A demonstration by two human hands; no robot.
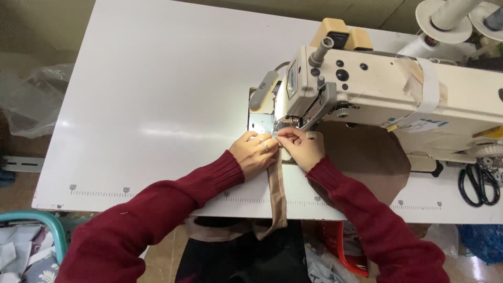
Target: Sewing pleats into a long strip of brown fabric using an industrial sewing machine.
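Under the head of the cream sewing machine [367, 89], both hands meet on a tan fabric strip [277, 199]. Left hand [254, 152]: fingers curled, tips pinching the strip's top edge; a ring shows on one finger. Right hand [301, 148]: thumb and forefinger closed on the same edge, touching the left fingertips. Below the grip, the strip runs down the white table [146, 105] and hangs over its near edge. Right of the grip, brown cloth [372, 157] lies under the machine arm. Far right, black scissors [478, 184].
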